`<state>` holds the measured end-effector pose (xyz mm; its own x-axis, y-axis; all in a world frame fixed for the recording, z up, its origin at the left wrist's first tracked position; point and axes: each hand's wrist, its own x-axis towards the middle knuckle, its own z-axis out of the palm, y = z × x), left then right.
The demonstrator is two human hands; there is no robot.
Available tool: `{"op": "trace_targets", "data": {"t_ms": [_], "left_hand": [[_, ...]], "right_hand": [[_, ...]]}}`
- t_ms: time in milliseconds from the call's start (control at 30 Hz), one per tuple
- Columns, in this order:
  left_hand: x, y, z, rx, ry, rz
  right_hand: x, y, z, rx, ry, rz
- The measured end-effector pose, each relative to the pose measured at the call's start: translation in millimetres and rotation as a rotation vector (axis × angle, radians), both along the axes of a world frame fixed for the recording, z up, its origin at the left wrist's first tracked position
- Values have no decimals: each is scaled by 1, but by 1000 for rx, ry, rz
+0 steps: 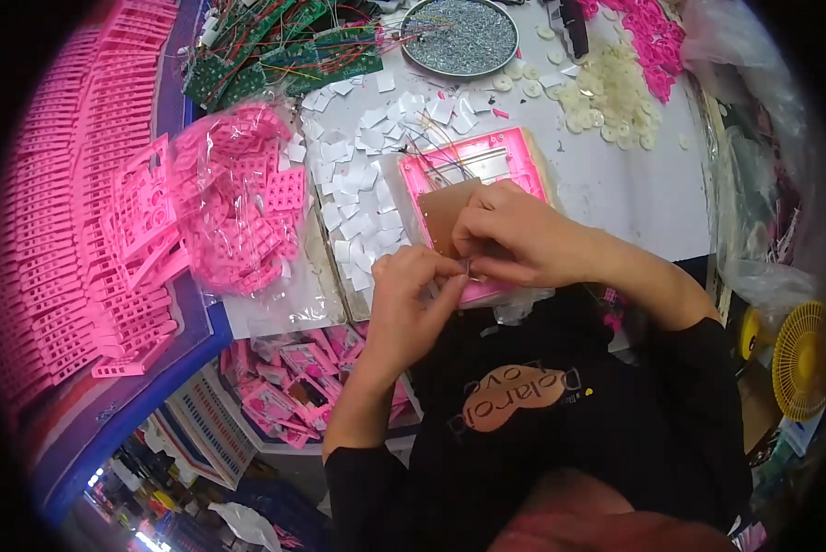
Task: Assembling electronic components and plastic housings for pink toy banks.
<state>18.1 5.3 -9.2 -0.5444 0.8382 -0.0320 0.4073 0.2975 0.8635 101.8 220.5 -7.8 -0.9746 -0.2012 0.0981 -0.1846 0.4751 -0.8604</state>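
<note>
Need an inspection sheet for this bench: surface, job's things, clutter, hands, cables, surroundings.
Surface: white table, mostly covered.
Job's things: pink frame with a brown board on it, thin wires across its top; a small metal part pinched between both hands.
Clutter: white squares, bag of pink parts, pink stacks, pale discs, round tray of grey bits.
Hands: left hand and right hand meet over the frame's near edge, fingers closed on the metal part.
Cables: circuit boards with red and green leads, far left.
Surroundings: yellow fan at right, clear bags, pink pieces in a bin below the table.
</note>
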Motion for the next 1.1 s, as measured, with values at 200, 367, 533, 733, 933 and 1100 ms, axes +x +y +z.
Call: {"op": "trace_targets", "data": {"t_ms": [200,367,533,733,933,1100], "left_hand": [[10,3,-2,-38,219,26],[9,3,-7,64,217,24],[-2,-6,-3,35,30,60],[3,0,2,-10,116,7],[4,0,1,24,61,13],[8,1,2,10,45,52]], "right_hand": [[1,-1,0,15,12,13],[1,2,-4,-37,42,34],[2,5,2,-94,-61,2],[1,3,4,-50,-33,-14],[-1,4,3,-68,-52,7],[2,-3,-3,138,218,-83]]}}
